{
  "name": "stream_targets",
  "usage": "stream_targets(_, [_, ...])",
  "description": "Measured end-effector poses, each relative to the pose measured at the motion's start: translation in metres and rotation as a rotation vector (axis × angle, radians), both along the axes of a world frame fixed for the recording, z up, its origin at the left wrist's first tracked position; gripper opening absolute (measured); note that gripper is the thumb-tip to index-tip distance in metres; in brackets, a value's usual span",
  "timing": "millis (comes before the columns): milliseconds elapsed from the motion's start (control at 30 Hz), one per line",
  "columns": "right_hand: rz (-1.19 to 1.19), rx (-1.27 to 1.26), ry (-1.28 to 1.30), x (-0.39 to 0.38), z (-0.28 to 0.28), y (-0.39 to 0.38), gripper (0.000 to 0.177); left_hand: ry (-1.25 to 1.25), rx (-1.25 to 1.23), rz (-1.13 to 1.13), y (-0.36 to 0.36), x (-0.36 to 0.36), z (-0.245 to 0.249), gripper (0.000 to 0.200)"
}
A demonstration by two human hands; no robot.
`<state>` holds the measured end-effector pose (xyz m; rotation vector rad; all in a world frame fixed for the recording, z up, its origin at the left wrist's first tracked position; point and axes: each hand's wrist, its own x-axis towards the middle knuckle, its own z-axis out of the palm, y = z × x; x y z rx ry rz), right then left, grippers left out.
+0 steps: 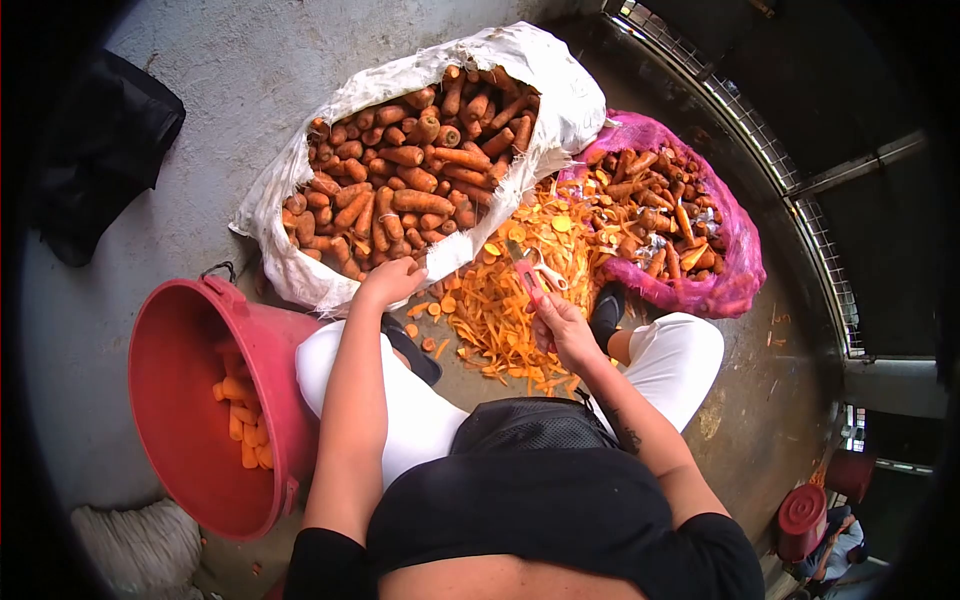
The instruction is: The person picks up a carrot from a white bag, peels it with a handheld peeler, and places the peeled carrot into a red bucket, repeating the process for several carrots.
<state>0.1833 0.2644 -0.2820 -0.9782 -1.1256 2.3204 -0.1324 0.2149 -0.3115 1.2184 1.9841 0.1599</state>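
My left hand (392,283) is at the near rim of a big white sack (545,75), fingers stretched out with nothing visible in them. Inside the sack lies a heap of unpeeled carrots (400,185). My right hand (562,330) is closed around the pink handle of a knife (524,272), its blade pointing away from me. A white peeler (549,275) shows right beside the knife, overlapping the fingers' far side. Beneath both tools spreads a pile of orange peelings and carrot slices (500,325) on the floor between my feet.
At my left leans a red bucket (165,400) with peeled carrots (242,415) inside. A pink mesh sack (738,240) of carrots and scraps stands beyond my right foot. Black cloth (110,140) is at the far left. Another person (842,545) sits near red buckets at the lower right.
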Motion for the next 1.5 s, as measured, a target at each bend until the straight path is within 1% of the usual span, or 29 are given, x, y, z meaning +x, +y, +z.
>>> stream_targets(400, [-0.023,0.050,-0.107,-0.001,-0.002,0.000,0.030,0.011,0.010,-0.008,0.001,0.002,-0.003,0.044])
stream_targets(500, [-0.028,0.075,-0.158,-0.001,-0.004,0.003,0.031,-0.029,-0.024,0.007,0.002,0.006,0.009,0.045])
stream_targets(567, [-0.036,0.083,-0.199,-0.002,-0.004,0.004,0.031,0.021,-0.005,-0.029,0.002,0.005,-0.002,0.046])
stream_targets(600, [-0.037,0.084,-0.177,0.000,-0.009,0.005,0.032,0.047,0.002,-0.043,0.002,0.002,-0.007,0.046])
stream_targets(700, [-0.055,0.008,-0.188,0.000,-0.014,0.007,0.033,0.040,-0.073,-0.073,0.005,0.002,-0.005,0.048])
stream_targets(833, [-0.003,0.044,-0.213,-0.003,-0.012,0.010,0.034,-0.003,-0.101,-0.070,0.005,0.002,-0.006,0.049])
stream_targets(933, [0.005,0.024,-0.228,-0.005,-0.010,0.012,0.034,-0.003,-0.116,-0.064,0.005,0.002,-0.009,0.049])
stream_targets(1033, [0.024,0.090,-0.265,-0.005,-0.013,0.016,0.034,-0.001,-0.092,-0.095,0.004,0.001,-0.011,0.049])
stream_targets(1133, [0.045,0.121,-0.278,-0.004,-0.016,0.020,0.033,-0.048,-0.130,-0.082,0.006,0.003,-0.010,0.047])
stream_targets(1233, [0.047,0.153,-0.322,-0.007,-0.014,0.022,0.032,-0.033,-0.116,-0.073,0.007,0.001,-0.017,0.047])
stream_targets(1300, [0.003,0.127,-0.324,-0.012,-0.011,0.022,0.029,0.002,-0.096,-0.074,0.008,-0.002,-0.025,0.048])
stream_targets(1333, [-0.019,0.114,-0.327,-0.013,-0.010,0.022,0.028,-0.008,-0.090,-0.069,0.009,-0.001,-0.017,0.049])
stream_targets(1400, [-0.031,0.099,-0.244,-0.010,-0.028,0.024,0.025,-0.016,-0.102,-0.057,0.013,0.000,-0.014,0.049])
stream_targets(1433, [-0.037,0.092,-0.202,-0.013,-0.028,0.026,0.024,-0.018,-0.108,-0.050,0.015,-0.001,-0.014,0.049])
stream_targets(1467, [-0.038,0.045,-0.228,-0.011,-0.026,0.028,0.022,0.004,-0.078,-0.042,0.015,0.000,-0.016,0.047])
stream_targets(1500, [0.006,0.065,-0.250,-0.010,-0.024,0.032,0.021,-0.007,-0.077,-0.038,0.016,0.000,-0.017,0.047])
